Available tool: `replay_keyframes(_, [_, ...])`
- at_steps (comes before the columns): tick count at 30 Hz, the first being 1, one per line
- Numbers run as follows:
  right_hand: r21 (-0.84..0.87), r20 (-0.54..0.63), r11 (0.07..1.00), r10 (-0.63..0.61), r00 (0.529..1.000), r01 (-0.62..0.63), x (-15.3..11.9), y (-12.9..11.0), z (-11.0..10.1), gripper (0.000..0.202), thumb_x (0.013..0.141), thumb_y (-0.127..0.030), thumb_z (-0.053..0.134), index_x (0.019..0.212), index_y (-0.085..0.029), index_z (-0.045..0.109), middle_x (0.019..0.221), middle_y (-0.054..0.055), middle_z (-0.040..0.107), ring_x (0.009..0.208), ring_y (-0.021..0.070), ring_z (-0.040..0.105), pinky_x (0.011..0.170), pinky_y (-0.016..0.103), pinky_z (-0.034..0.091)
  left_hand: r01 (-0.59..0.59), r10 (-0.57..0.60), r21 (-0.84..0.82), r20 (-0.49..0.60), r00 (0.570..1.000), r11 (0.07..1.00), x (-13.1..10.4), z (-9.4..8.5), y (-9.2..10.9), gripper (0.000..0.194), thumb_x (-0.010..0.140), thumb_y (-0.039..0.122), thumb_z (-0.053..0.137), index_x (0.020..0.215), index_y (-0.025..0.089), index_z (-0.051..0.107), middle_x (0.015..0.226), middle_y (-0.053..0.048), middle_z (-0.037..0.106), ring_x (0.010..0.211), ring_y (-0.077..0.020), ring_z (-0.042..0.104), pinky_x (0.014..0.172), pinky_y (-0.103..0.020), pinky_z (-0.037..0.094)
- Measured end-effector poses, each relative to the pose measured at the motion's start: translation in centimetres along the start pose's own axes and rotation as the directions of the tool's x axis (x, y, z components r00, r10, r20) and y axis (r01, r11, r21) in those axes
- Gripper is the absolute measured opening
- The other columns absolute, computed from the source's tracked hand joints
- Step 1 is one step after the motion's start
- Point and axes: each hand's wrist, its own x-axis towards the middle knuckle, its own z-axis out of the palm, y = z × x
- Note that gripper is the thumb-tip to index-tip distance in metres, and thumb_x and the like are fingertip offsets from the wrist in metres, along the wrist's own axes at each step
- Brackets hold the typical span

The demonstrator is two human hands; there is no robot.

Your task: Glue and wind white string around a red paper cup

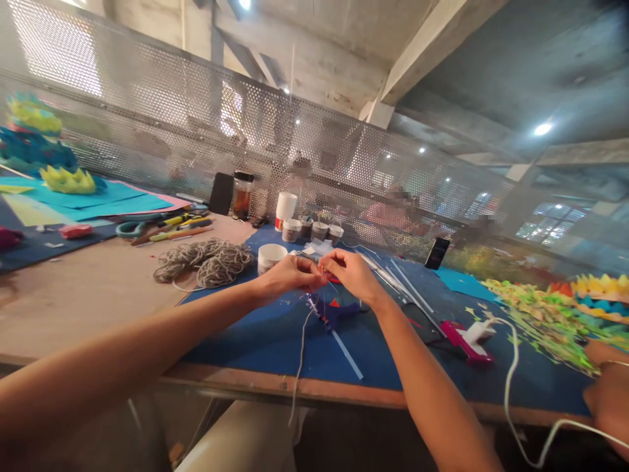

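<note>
Over the blue mat, my left hand point(293, 274) and my right hand point(350, 270) meet with fingertips pinched close together. A tiny reddish bit shows between them, too small to name, and a fine strand hangs below it. Under the hands lies a dark blue glue gun point(339, 313), with a clear glue stick point(346, 355) sticking out toward the table's front edge. A pale cord point(301, 354) runs from near the glue gun over that edge. Just left of my left hand stands a white tub point(272, 254).
Left, a heap of grey cord point(209, 262) lies near pliers and other tools point(171, 229). Small paint pots point(319, 231) stand behind. A magenta power strip point(466, 342) with a white cable, paper scraps point(535, 314) and another person's hand point(612, 387) are right. A perforated metal screen point(187, 118) rises behind.
</note>
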Motion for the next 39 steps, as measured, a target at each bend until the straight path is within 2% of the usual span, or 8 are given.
replay_keyframes(4, [-0.057,-0.041,0.998,-0.016,0.999,0.013,-0.1,0.5,0.2,0.035,0.08,-0.053,0.074,0.077,-0.02,0.063,0.07,0.0,0.065,0.065,0.0141,0.058,0.064,0.028,0.046,0.02,-0.02,-0.002,-0.012,1.0,1.0,0.0,0.0,-0.1,0.021,0.071,0.03,0.08,0.067,0.013,0.07,0.06,0.001,0.063,0.057,-0.0094,0.054,0.057,-0.022,0.04])
replay_keyframes(11, [0.156,0.043,0.987,0.021,0.999,-0.028,-0.2,1.6,0.0,0.033,0.086,-0.052,0.068,0.086,-0.02,0.069,0.077,0.001,0.068,0.069,0.0137,0.06,0.068,0.028,0.048,0.051,-0.052,-0.03,-0.026,0.998,0.998,0.2,0.0,-0.4,0.025,0.071,0.035,0.083,0.069,0.014,0.071,0.064,0.0,0.066,0.06,-0.0103,0.058,0.059,-0.022,0.043])
replay_keyframes(13, [0.159,0.032,0.987,0.02,0.999,-0.025,-0.3,1.7,0.1,0.034,0.086,-0.053,0.068,0.087,-0.02,0.069,0.078,0.001,0.068,0.07,0.014,0.061,0.069,0.028,0.049,0.056,-0.057,-0.035,-0.027,0.998,0.998,0.1,0.1,-0.5,0.026,0.069,0.035,0.084,0.068,0.013,0.07,0.063,0.0,0.066,0.059,-0.0099,0.057,0.059,-0.022,0.043])
replay_keyframes(17, [0.127,-0.026,0.992,0.023,0.999,-0.02,-0.3,1.6,0.5,0.038,0.076,-0.054,0.077,0.078,-0.019,0.065,0.07,-0.002,0.064,0.064,0.0128,0.057,0.064,0.027,0.046,0.067,-0.068,-0.05,-0.021,0.997,0.997,-0.1,0.2,-0.5,0.027,0.068,0.036,0.085,0.066,0.014,0.069,0.063,0.001,0.065,0.059,-0.0094,0.056,0.059,-0.022,0.043])
replay_keyframes(23, [0.238,0.055,0.97,0.045,0.998,-0.057,-0.3,1.6,0.5,0.04,0.078,-0.057,0.074,0.08,-0.018,0.067,0.07,-0.001,0.065,0.063,0.0126,0.057,0.064,0.027,0.045,0.084,-0.084,-0.082,0.002,0.996,0.993,-0.1,0.2,-0.5,0.028,0.067,0.037,0.087,0.068,0.014,0.07,0.065,0.001,0.065,0.061,-0.0098,0.057,0.06,-0.022,0.044])
replay_keyframes(29, [0.139,-0.033,0.99,0.035,0.999,-0.03,-0.3,1.6,0.4,0.04,0.074,-0.056,0.079,0.077,-0.019,0.064,0.067,-0.003,0.062,0.061,0.0124,0.055,0.062,0.026,0.044,0.071,-0.071,-0.095,0.002,0.997,0.993,0.2,0.1,-0.8,0.029,0.066,0.036,0.088,0.064,0.014,0.069,0.061,0.002,0.063,0.057,-0.0086,0.054,0.058,-0.022,0.042])
replay_keyframes(36, [0.271,0.078,0.96,0.049,0.996,-0.069,-0.4,1.7,0.1,0.04,0.08,-0.058,0.073,0.081,-0.018,0.068,0.07,-0.001,0.063,0.061,0.0113,0.054,0.062,0.026,0.043,0.089,-0.088,-0.133,0.018,0.996,0.987,0.0,0.2,-0.4,0.03,0.065,0.038,0.089,0.067,0.014,0.071,0.062,0.001,0.064,0.059,-0.0093,0.056,0.06,-0.023,0.044])
replay_keyframes(39, [0.261,0.057,0.963,0.049,0.997,-0.063,-0.4,1.7,0.2,0.039,0.08,-0.057,0.073,0.083,-0.019,0.068,0.073,-0.001,0.064,0.061,0.0111,0.054,0.061,0.026,0.043,0.092,-0.092,-0.131,0.006,0.996,0.987,0.0,0.2,-0.4,0.03,0.064,0.038,0.089,0.066,0.014,0.07,0.062,0.001,0.064,0.058,-0.009,0.056,0.06,-0.023,0.044])
